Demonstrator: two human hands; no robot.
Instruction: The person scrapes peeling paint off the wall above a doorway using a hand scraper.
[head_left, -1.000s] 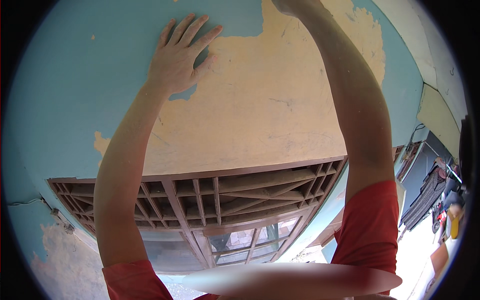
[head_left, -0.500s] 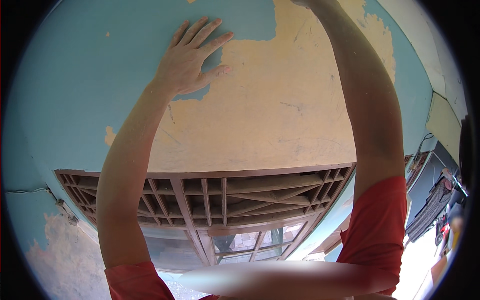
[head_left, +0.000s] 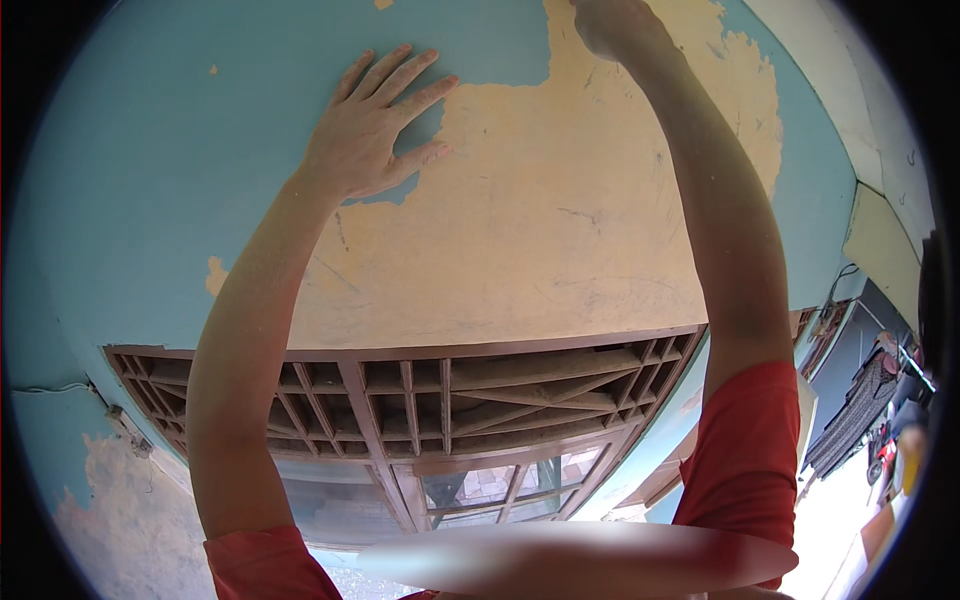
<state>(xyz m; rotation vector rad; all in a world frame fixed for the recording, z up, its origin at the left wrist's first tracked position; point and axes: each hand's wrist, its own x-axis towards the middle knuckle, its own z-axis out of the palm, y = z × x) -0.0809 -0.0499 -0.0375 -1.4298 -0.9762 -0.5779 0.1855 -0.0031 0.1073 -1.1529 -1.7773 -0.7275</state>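
My left hand (head_left: 370, 130) lies against the wall with its fingers spread, over blue-green paint (head_left: 250, 120) next to a peeled edge. Its thumb reaches toward the bare yellowish plaster (head_left: 540, 220). High up, at the top edge of the view, my right hand (head_left: 622, 30) is curled closed close to the wall, beside a corner of remaining paint. Whatever its fingers may hold is hidden.
Below the plaster runs a brown wooden window frame (head_left: 425, 400) with dusty slats and glass panes. At the left hangs a cable with a wall box (head_left: 130, 430) near peeling paint. Clothes (head_left: 850, 415) hang at the far right, beneath a sloping pale ceiling (head_left: 845, 80).
My right hand has come down and slightly left, so more of it shows. My left hand stays spread on the same patch of wall, while the view has shifted slightly.
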